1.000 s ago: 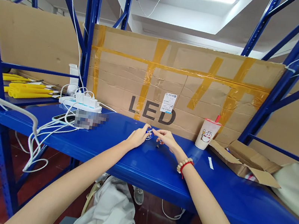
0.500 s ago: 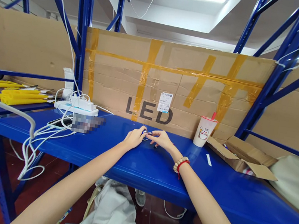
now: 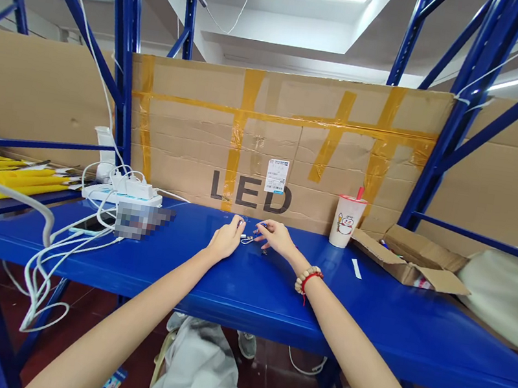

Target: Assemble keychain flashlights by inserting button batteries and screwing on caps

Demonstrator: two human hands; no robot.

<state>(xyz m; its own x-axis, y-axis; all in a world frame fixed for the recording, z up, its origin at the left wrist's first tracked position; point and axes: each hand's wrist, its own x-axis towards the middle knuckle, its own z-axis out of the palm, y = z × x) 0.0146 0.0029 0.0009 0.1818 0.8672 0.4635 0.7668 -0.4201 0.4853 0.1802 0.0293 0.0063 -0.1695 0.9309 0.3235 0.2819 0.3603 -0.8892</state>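
Note:
Over the blue tabletop (image 3: 245, 283), my left hand (image 3: 225, 240) is closed, its fingertips pinched together at the top. A small silver-white piece with a pale, loop-like strand (image 3: 246, 239) shows between my hands, against the left fingers; its kind is too small to make out. To the right of it, my right hand (image 3: 278, 236) has thumb and forefinger pinched, with whatever they hold hidden. Just under the right fingers is a tiny dark piece (image 3: 264, 252). The right wrist wears a beaded bracelet and a red cord.
A paper cup with a red straw (image 3: 345, 223) and an open cardboard box (image 3: 413, 261) stand to the right, near a white paper strip (image 3: 356, 268). At left are a power strip (image 3: 123, 195), tangled white cables (image 3: 50, 272) and yellow-handled tools (image 3: 25, 180). Cardboard (image 3: 188, 143) closes the back.
My hands have moved slightly apart, leaving a gap where the small silver-white piece shows. The view has turned a little to the right.

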